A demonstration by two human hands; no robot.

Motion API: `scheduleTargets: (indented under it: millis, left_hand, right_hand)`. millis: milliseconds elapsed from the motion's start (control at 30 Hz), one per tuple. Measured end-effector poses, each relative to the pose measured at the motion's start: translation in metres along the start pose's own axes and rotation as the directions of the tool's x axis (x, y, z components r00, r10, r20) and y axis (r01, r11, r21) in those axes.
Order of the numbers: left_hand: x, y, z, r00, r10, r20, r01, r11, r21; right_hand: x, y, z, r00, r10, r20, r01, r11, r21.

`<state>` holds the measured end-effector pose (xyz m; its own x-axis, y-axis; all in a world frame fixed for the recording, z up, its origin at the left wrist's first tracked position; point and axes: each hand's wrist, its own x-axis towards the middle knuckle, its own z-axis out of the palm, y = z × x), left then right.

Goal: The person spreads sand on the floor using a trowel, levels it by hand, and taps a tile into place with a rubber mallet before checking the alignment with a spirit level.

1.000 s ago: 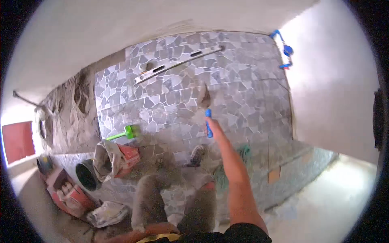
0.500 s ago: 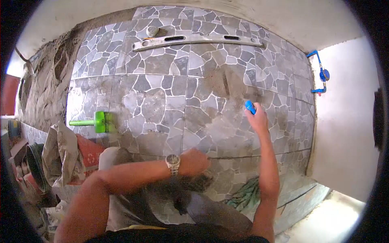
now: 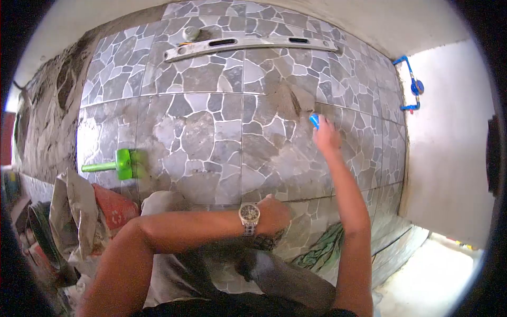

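Observation:
My right hand (image 3: 327, 136) is closed around a blue-handled tool (image 3: 315, 120) low over the stone-patterned floor tiles (image 3: 206, 132). The tool's working end cannot be made out. Just beyond it lies a small patch of brown dirt (image 3: 293, 103) on the tiles. My left hand (image 3: 273, 214), below a metal wristwatch (image 3: 249, 213), is curled near my knees. Its fingers are mostly turned out of sight, so whatever may be in them is hidden.
A long spirit level (image 3: 253, 46) lies across the far tiles, with a small roundish object (image 3: 191, 34) behind it. At left are a green mallet (image 3: 123, 164), bare mortar (image 3: 53, 116) and sacks (image 3: 79, 211). A green cloth (image 3: 319, 248) lies near my right arm; blue pipes (image 3: 409, 79) run along the wall.
My right hand has moved forward and slightly left with the blue-handled tool, closer to the dirt patch. My left hand has shifted to the right, and the view has tilted a little.

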<state>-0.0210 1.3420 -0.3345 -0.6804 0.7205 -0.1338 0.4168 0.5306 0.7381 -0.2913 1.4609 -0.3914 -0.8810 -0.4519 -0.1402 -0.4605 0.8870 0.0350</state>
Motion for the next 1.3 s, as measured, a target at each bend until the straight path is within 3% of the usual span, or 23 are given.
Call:
scheduleTargets:
  millis: [33, 133, 233, 333, 433, 533, 733, 933, 1033, 1133, 1233, 1300]
  left_hand:
    - [-0.002, 0.002, -0.005, 0.999, -0.036, 0.025, 0.036, 0.999, 0.015]
    - [0.0, -0.002, -0.001, 0.994, 0.001, -0.108, 0.001, 1.0, 0.016]
    - [-0.007, -0.001, -0.012, 0.996, -0.065, -0.056, 0.068, 0.995, 0.069]
    - [-0.011, -0.004, -0.012, 0.995, -0.043, -0.09, 0.044, 0.999, 0.013]
    - [-0.011, -0.007, -0.011, 0.997, 0.008, -0.073, -0.006, 1.0, 0.026]
    - [-0.006, -0.019, 0.006, 0.993, -0.079, 0.09, 0.078, 0.997, 0.008]
    - [-0.012, -0.022, -0.011, 0.999, -0.039, 0.016, 0.038, 0.999, 0.022]
    - [-0.011, -0.019, -0.016, 0.996, -0.072, 0.062, 0.069, 0.996, 0.055]
    - [-0.01, -0.019, -0.005, 0.996, -0.014, -0.09, 0.021, 0.997, 0.076]
    - [-0.007, -0.017, -0.011, 0.995, -0.056, 0.077, 0.048, 0.994, 0.099]
    - [-0.008, -0.017, -0.01, 1.0, -0.007, -0.01, 0.008, 0.998, 0.07]
    - [-0.008, -0.013, -0.015, 0.999, -0.03, 0.019, 0.028, 0.996, 0.084]
  right_hand:
    - [0.001, -0.009, -0.001, 0.999, -0.032, 0.008, 0.032, 0.999, -0.001]
    - [0.002, -0.026, -0.012, 0.995, -0.092, 0.032, 0.091, 0.995, 0.032]
    - [0.007, -0.008, -0.01, 0.954, -0.224, -0.199, 0.249, 0.962, 0.108]
    - [0.004, -0.015, -0.036, 0.983, -0.121, -0.139, 0.144, 0.975, 0.168]
    - [0.004, -0.03, -0.055, 0.984, -0.112, 0.14, 0.081, 0.974, 0.211]
    - [-0.005, -0.046, -0.058, 0.967, -0.186, 0.174, 0.169, 0.98, 0.107]
    - [-0.006, 0.033, -0.031, 0.984, -0.09, 0.151, 0.079, 0.994, 0.075]
    - [-0.007, 0.112, -0.033, 0.996, 0.064, 0.068, -0.068, 0.996, 0.052]
    - [-0.005, 0.145, -0.026, 0.994, 0.11, 0.031, -0.111, 0.993, 0.036]
    - [-0.017, 0.146, -0.034, 0.989, 0.143, -0.044, -0.139, 0.986, 0.088]
    - [-0.014, 0.134, -0.037, 0.96, 0.26, -0.104, -0.264, 0.964, -0.031]
    - [-0.01, 0.128, -0.039, 0.946, 0.319, -0.052, -0.322, 0.945, -0.061]
